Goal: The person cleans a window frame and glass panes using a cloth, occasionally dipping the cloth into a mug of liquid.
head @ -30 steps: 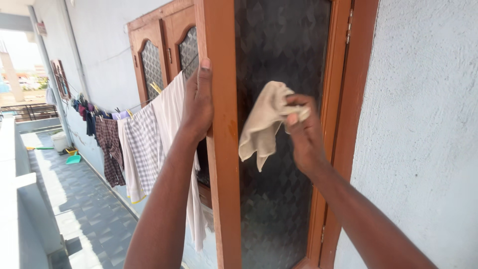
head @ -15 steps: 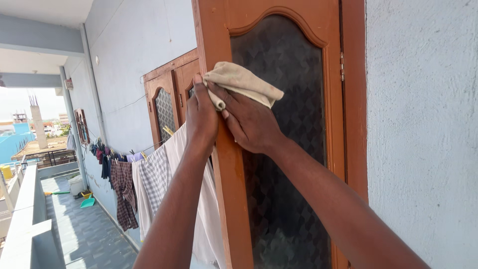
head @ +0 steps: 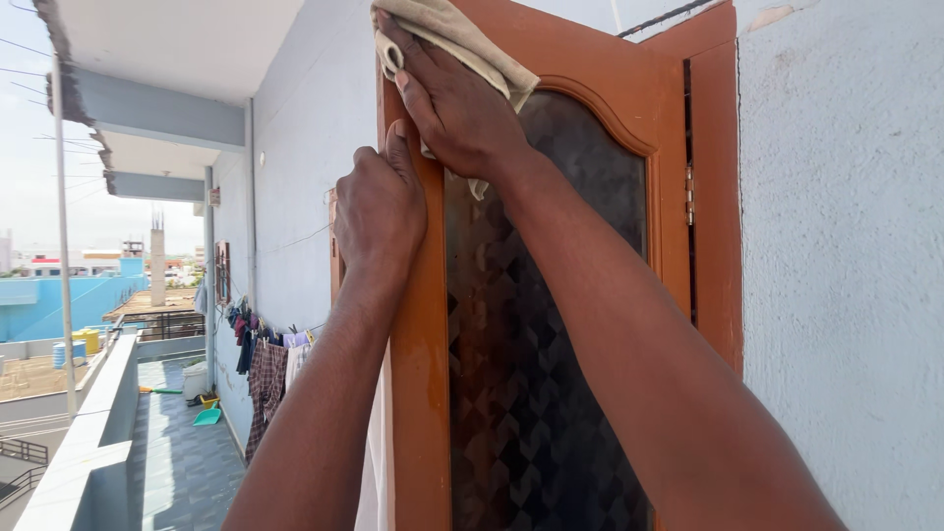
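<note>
The right hand [head: 457, 108] is up at the top corner of the open orange-brown wooden window shutter [head: 423, 393], palm flat and fingers spread over a crumpled beige cleaning cloth [head: 462, 44]. The cloth sits between that palm and the wood, pressed against the upper end of the shutter's free edge; most of it bunches out above and to the right of the knuckles, and a small tail hangs out below the heel of the hand, over the dark patterned glass pane [head: 546, 344]. So the hand is clamped down on the cloth rather than pinching it, with the fingertips curling round the cloth's left fold at the edge of the wood.

The left hand [head: 379, 211] is just below, closed round the same free edge of the shutter, thumb lying up along the front face and the fingers wrapped behind, where I cannot see them. It touches the wood only, and a small gap separates it from the cloth.

To the right stands the fixed frame with a metal hinge [head: 690, 195], then the rough pale blue plastered wall [head: 846, 275]. Down the balcony to the left, a line of hanging laundry [head: 264, 359] runs along the wall above the grey tiled floor [head: 182, 472].
</note>
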